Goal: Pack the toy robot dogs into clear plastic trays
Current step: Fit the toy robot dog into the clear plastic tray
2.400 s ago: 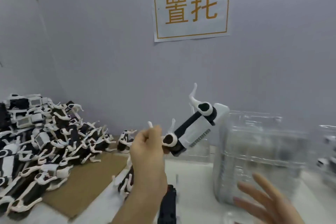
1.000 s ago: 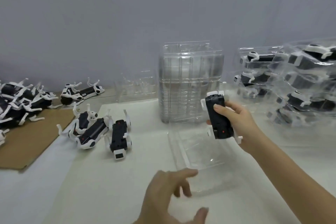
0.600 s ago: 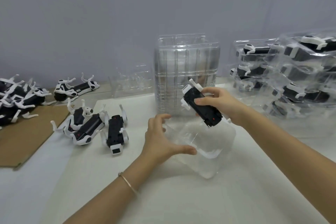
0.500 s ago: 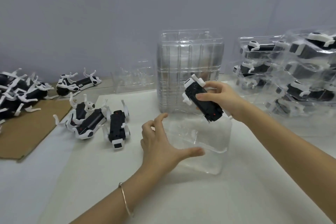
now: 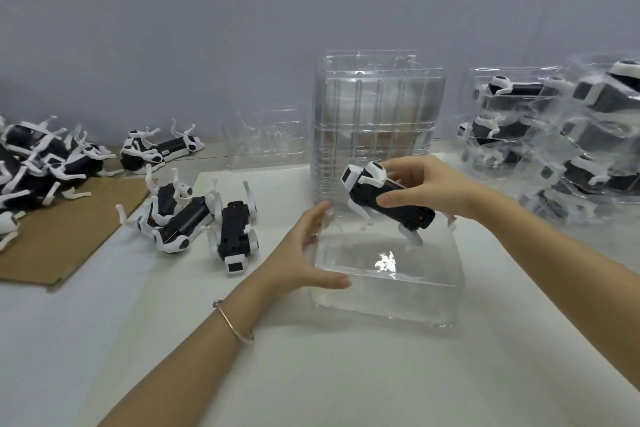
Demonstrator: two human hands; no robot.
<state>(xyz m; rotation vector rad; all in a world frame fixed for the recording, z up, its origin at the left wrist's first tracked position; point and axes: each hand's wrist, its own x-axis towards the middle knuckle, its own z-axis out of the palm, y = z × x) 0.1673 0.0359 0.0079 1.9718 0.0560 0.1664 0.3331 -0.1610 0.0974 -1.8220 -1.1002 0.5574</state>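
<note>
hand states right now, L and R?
Left hand: open, straight fingers braced on the tray's left side.
Right hand: closed on a toy dog, above the tray.
</note>
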